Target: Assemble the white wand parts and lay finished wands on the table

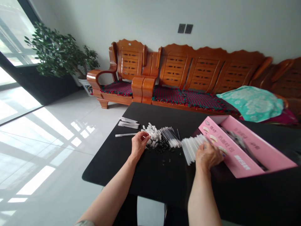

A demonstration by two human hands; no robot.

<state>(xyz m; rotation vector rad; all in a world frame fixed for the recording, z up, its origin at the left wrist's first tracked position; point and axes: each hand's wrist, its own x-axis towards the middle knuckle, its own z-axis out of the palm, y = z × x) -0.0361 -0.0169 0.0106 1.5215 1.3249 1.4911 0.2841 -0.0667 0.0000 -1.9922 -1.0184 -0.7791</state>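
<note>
My left hand (140,143) is at the left side of a heap of white pen caps (154,133), its fingers pinched together; what lies between the fingertips is too small to make out. Beside it, a white pen (124,135) lies on the black table. My right hand (208,154) has its fingers curled at the right end of a row of clear white pen barrels (190,149), apparently gripping one. Between the hands are a bundle of thin pen refills (170,135) and a scatter of small black plugs (162,147).
Several pens (129,124) lie stacked at the far left of the black table (113,169). A pink printed box (244,163), open at the top, stands close to my right hand. Behind the table is a wooden sofa (174,67); a potted plant (56,53) stands left.
</note>
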